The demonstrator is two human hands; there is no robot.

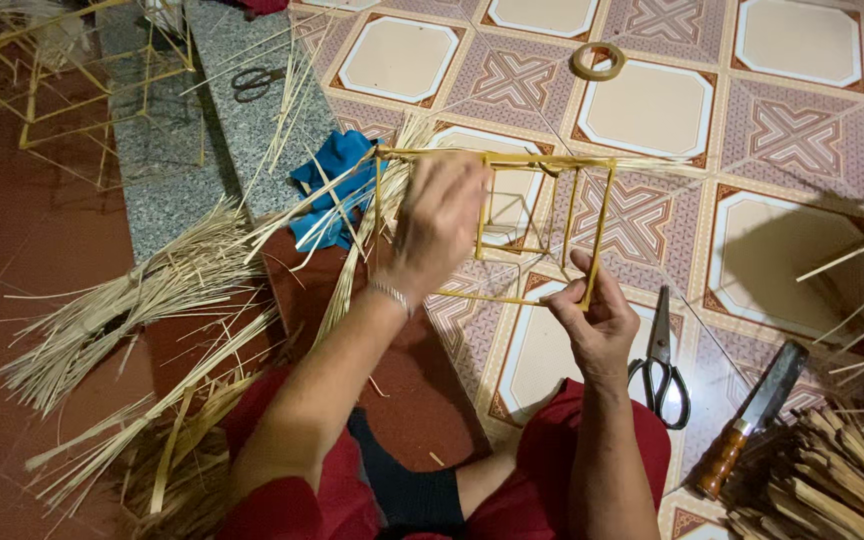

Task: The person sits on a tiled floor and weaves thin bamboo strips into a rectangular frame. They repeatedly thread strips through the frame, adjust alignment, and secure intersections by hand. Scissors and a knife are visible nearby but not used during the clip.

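The bamboo-stick frame (537,225), a small open cage of thin yellow sticks joined at the corners, is held above the patterned tile floor (802,140), and everything else can be placed from it. The left hand (439,222) is closed over the frame's upper left corner, its fingers wrapped round the joint so the joint itself is hidden; the right hand (597,318) pinches the lower right corner between thumb and fingers, and the two hands are apart, at opposite corners. The likeliest trouble, as I judge it, is a twist: two grips on opposite corners of so light a frame could rack it out of square or snap a stick if one hand pulls harder than the other. A joint might also slip loose under the left palm, unseen. Left of the frame lie a blue cloth (337,185) and loose bamboo strips (142,300), some touching the frame's left edge, and a strip could catch in the frame when it is turned. Just below and right of it lie black-handled scissors (660,365), then a wooden-handled knife (752,420) farther right beside a heap of split bamboo (832,480); blades so near the right wrist are a risk to a hand lowered without looking. A tape roll (597,61) lies above the frame.
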